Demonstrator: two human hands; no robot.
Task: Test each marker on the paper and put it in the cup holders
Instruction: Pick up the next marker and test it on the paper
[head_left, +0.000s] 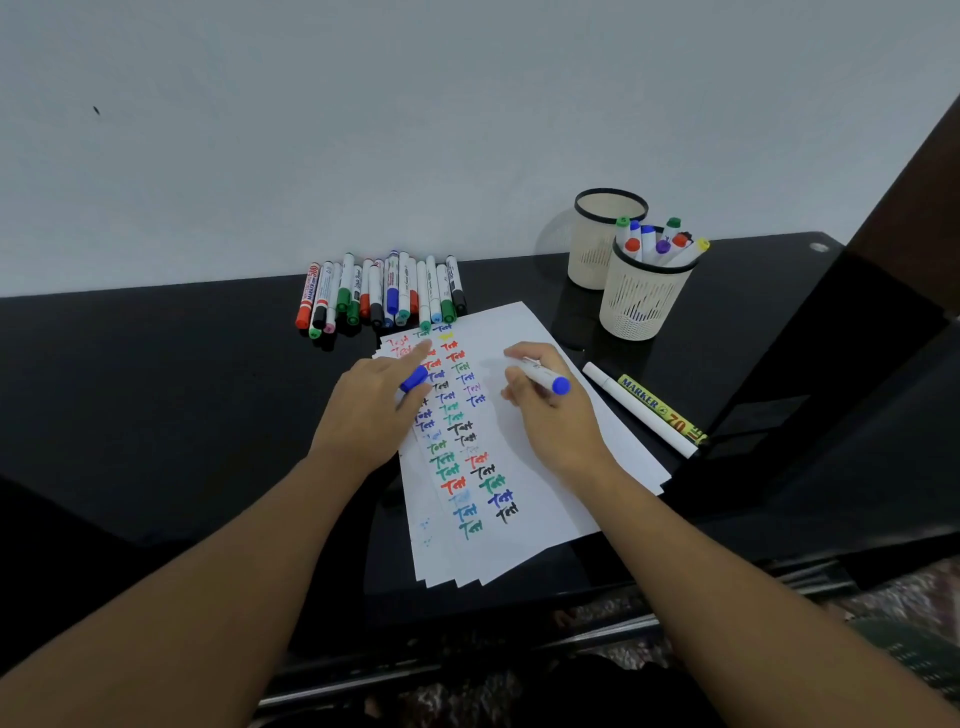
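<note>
I have a blue marker (543, 378) in my right hand (550, 410), fingers curled round its white barrel with the blue back end sticking out to the right, so the tip points down at the paper (535, 499) where I write. The tip itself is hidden behind my fingers, so I cannot tell if it touches the sheet. My left hand (371, 410) keeps the blue cap (414, 379) tucked between its fingers while the forefinger stretches out and presses the top of the paper; that way the sheets stay put and the cap is ready to go back on.

The paper is a fanned stack lying in front of me on the dark surface (156, 395), already carrying columns of the word "Test" in red, green, blue, black and purple. The free space is on the right side of the sheet, which is why my right hand sits there.

The untested markers (382, 291) lie in a row behind the paper, near the wall. The nearer cup holder (641, 299) on the right holds several markers standing cap up; the farther cup holder (602, 234) just behind it looks empty from here. A white marker (639, 410) and a yellow marker (662, 410) lie side by side to the right of the paper, apart from both groups; I judge they were set aside.
</note>
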